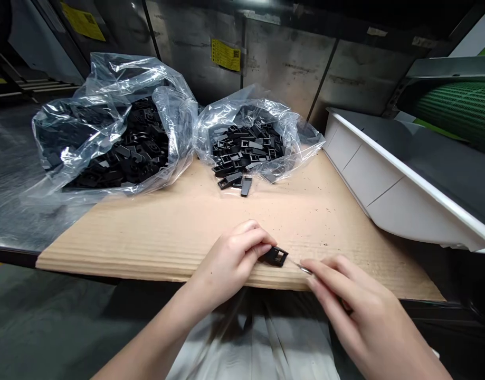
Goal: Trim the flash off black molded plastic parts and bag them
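My left hand point(242, 253) is closed in a pinch on a small black plastic part point(276, 256) near the front edge of the cardboard sheet point(155, 227). The part has a rectangular opening at its right end. Between the thumb and fingers of my right hand point(345, 295) is a craft knife point(304, 268), its thin silvery blade pointing left at the part. A small gap seems to lie between tip and part; the knife's handle is hidden in my hand.
Two clear plastic bags stand at the back; the left bag point(179, 105) and right bag point(301, 142) hold many black parts. Several loose parts point(246, 186) lie before the right one. A white tray point(369, 174) borders the right side. Dark specks dot the cardboard.
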A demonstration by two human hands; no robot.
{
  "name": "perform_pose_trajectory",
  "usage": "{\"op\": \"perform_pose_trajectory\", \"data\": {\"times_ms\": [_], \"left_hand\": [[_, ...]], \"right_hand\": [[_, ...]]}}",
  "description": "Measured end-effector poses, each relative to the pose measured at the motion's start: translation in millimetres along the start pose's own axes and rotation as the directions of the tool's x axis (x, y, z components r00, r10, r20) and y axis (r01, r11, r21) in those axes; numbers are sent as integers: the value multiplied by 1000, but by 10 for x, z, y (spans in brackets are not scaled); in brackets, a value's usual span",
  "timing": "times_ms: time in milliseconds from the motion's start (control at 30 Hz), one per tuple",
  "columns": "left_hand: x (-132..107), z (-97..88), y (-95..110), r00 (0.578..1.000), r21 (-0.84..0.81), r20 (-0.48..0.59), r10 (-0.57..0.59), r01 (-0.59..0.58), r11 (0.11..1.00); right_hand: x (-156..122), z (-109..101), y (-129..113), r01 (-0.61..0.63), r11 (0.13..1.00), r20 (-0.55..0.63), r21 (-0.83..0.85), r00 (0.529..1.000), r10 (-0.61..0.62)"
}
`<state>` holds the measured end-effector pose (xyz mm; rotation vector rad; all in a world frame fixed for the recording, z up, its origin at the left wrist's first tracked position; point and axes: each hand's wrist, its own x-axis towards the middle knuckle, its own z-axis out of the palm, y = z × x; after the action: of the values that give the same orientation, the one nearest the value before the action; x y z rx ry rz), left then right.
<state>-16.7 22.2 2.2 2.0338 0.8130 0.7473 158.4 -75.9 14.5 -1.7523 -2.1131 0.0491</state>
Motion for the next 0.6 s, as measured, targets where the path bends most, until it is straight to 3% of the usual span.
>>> {"op": "perform_pose_trajectory", "data": {"times_ms": [100,200,267,333,400,467,533,600], "left_hand": [[-14,0,26,997,-253,64,-35,50,966],[6,55,67,992,-490,105,-77,118,864],[35,110,94,979,-584,93,-179,200,787],[58,155,115,961,-617,113,-252,267,740],[60,181,128,954,-603,171,-244,298,740],[42,189,129,956,-585,185,-228,293,756],[15,186,118,966,-555,111,-233,255,792],[-6,181,102,974,-505,24,-223,204,839]], "right_hand": [[-38,-12,11,-81,964,-53,252,994,98],[-13,67,-70,-99,897,-131,430,977,170],[23,161,-148,-68,924,-326,377,924,202],[58,278,-222,-42,977,-528,208,836,148],[81,397,-281,-8,995,-589,98,805,64],[82,483,-312,38,990,-521,138,853,40],[59,499,-305,63,967,-424,248,905,50],[24,438,-257,45,945,-372,325,925,84]]}}
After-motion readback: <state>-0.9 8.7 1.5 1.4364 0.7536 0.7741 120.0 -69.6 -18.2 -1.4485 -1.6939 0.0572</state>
